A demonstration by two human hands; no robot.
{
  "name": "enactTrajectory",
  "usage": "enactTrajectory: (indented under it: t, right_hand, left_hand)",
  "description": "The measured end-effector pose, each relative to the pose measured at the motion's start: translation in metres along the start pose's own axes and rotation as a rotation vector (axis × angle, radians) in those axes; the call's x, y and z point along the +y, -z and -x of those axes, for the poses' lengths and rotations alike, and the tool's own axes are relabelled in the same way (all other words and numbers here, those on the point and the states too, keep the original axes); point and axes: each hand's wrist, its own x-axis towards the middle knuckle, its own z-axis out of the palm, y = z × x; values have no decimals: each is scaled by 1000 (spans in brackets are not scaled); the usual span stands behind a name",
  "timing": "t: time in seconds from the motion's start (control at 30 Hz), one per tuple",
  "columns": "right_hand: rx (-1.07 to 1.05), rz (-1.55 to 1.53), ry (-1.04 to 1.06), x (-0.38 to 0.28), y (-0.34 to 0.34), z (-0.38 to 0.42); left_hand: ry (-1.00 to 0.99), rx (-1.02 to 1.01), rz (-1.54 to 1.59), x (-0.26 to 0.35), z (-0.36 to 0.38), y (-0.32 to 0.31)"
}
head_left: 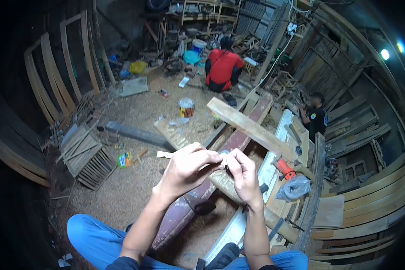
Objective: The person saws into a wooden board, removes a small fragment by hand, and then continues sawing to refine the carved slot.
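Note:
My left hand [189, 166] is closed, its thumb and fingers pinched together in front of me. From behind it a thin pale wooden strip [164, 154] sticks out to the left. My right hand [243, 173] is closed too, its fingertips meeting those of the left. Something small and bluish shows between the fingertips, too covered to name. Below the hands lies a round-edged wooden beam [222, 183]. A maroon board [177, 220] runs under it between my legs.
A thick plank [247, 123] lies across the work ahead. To the right are a red-orange power tool [284, 169] and a plastic bag [296, 186]. A slatted wooden crate [87, 157] stands left. A person in red [222, 67] squats ahead; another in black [317, 117] sits right.

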Motion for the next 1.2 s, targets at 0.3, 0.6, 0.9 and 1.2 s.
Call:
enactTrajectory:
  t: [0.3,0.6,0.9,1.2]
  right_hand:
    - [-107,-209,55,-31,13,18]
    - [-16,-468,-59,-13,-25,42]
    - [83,-643,-86,-12,-54,39]
    - [-80,-694,-305,4,-48,30]
  left_hand:
    - [-160,-243,-169,43,-32,29]
    - [-31,-160,-217,55,9,23]
    - [21,-117,-194,49,21,27]
    - [213,-236,-112,39,16,42]
